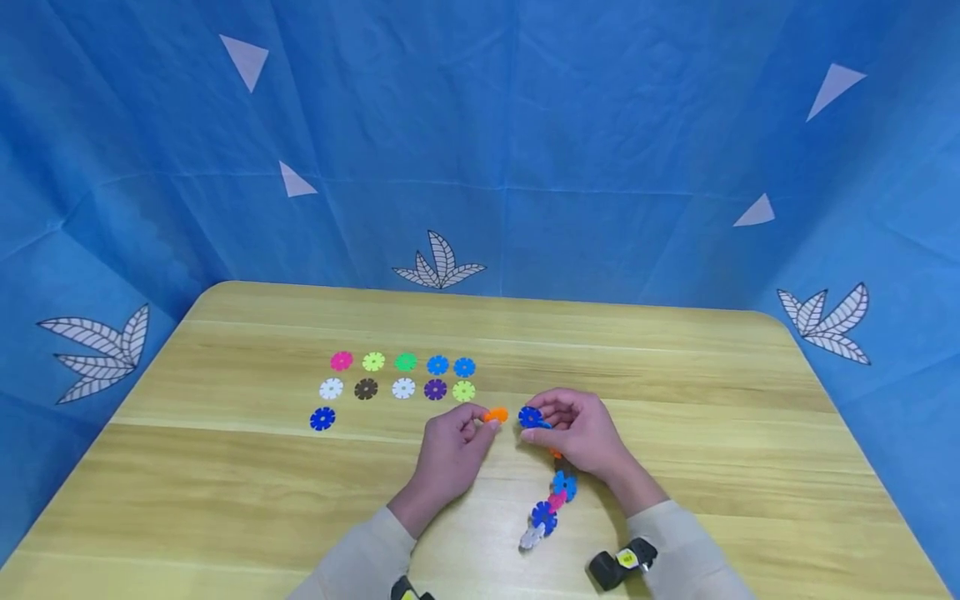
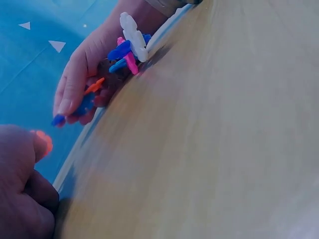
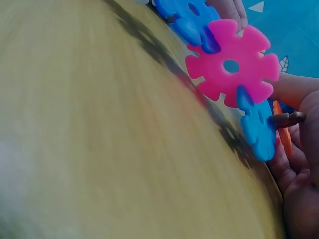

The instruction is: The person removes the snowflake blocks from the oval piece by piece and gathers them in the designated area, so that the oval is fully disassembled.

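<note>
My left hand (image 1: 452, 446) pinches an orange notched plastic disc (image 1: 497, 415) between thumb and fingertips, in the head view. Just across a small gap, my right hand (image 1: 581, 429) holds the dark blue disc (image 1: 529, 416) at one end of a chain of interlocked discs. From under the right palm the chain hangs toward the near edge: a light blue disc (image 1: 564, 485), a pink one (image 3: 232, 62), another dark blue one (image 1: 544, 517) and a whitish one (image 2: 133, 36) at the far end. Part of the chain, with orange and brown pieces, is partly covered by the right hand.
Loose discs lie in rows on the wooden table (image 1: 225, 467), left of the hands: among them a pink disc (image 1: 341, 361), a green disc (image 1: 406, 362), a brown disc (image 1: 366, 389) and a dark blue disc (image 1: 322, 418). Blue cloth (image 1: 480, 125) hangs behind the table.
</note>
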`<state>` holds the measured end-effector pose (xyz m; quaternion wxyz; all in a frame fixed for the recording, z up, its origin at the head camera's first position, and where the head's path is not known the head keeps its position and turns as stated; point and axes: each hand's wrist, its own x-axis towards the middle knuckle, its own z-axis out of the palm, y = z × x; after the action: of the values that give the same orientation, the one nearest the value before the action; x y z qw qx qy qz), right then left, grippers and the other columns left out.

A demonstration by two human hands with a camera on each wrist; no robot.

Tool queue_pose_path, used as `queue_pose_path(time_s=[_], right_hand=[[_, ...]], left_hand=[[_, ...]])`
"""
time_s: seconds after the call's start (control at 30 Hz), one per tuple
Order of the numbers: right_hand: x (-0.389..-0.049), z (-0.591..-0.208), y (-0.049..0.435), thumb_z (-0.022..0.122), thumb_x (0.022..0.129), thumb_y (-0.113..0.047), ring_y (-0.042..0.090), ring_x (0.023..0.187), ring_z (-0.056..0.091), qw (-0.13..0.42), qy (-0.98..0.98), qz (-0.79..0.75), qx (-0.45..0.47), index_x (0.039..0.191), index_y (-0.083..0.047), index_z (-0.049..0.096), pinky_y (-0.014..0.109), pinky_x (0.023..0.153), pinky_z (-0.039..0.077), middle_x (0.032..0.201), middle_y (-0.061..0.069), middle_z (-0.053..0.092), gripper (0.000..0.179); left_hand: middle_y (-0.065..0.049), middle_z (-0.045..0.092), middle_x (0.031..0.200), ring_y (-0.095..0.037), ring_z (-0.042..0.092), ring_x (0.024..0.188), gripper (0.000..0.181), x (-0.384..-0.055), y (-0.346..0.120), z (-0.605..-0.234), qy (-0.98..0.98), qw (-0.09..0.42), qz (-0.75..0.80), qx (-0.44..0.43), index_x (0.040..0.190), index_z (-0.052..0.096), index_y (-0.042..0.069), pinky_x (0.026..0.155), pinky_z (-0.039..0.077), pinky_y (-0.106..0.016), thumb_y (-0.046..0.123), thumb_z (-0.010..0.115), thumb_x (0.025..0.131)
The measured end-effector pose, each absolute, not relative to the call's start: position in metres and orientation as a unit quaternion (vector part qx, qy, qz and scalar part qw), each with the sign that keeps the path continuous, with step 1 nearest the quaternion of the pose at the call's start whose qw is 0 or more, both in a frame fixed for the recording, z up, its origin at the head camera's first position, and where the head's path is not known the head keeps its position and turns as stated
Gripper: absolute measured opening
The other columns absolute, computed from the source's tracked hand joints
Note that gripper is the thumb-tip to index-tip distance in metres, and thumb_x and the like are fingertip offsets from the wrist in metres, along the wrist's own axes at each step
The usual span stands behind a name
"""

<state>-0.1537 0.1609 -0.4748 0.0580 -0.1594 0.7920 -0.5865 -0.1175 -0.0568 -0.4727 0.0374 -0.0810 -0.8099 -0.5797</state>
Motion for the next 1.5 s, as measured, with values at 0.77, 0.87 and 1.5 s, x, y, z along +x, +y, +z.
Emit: queue_pose_path(time_s=[0.77, 0.87, 1.5], right_hand=[[-0.154, -0.478, 0.161, 0.09, 0.075, -0.018, 0.024, 0.075, 0.063, 0.065, 0.8, -0.578, -0.144, 0.099, -0.012, 0.073, 0.03, 0.069, 0.054, 0.087, 0.004, 0.068, 0.03], [-0.154, -0.478, 0.161, 0.09, 0.075, -0.018, 0.024, 0.076, 0.064, 0.066, 0.8, -0.579, -0.142, 0.099, -0.012, 0.073, 0.03, 0.069, 0.054, 0.087, 0.004, 0.068, 0.03], [-0.153, -0.474, 0.16, 0.09, 0.075, -0.018, 0.024, 0.076, 0.063, 0.071, 0.802, -0.577, -0.134, 0.099, -0.012, 0.073, 0.03, 0.069, 0.053, 0.088, 0.004, 0.068, 0.03]], left_hand=[[0.004, 0.037, 0.056, -0.009, 0.033, 0.048, 0.009, -0.117, -0.094, -0.467, -0.804, 0.049, -0.592, 0.007, 0.094, 0.072, 0.011, 0.049, 0.032, -0.022, 0.005, 0.074, 0.088], [0.003, 0.038, 0.056, -0.011, 0.034, 0.049, 0.008, -0.118, -0.1, -0.466, -0.802, 0.051, -0.595, 0.022, 0.093, 0.072, 0.013, 0.048, 0.032, -0.022, 0.007, 0.073, 0.089], [-0.001, 0.042, 0.058, -0.013, 0.036, 0.049, 0.008, -0.113, -0.143, -0.461, -0.816, 0.07, -0.564, 0.103, 0.098, 0.069, 0.007, 0.044, 0.03, -0.023, 0.007, 0.068, 0.091]])
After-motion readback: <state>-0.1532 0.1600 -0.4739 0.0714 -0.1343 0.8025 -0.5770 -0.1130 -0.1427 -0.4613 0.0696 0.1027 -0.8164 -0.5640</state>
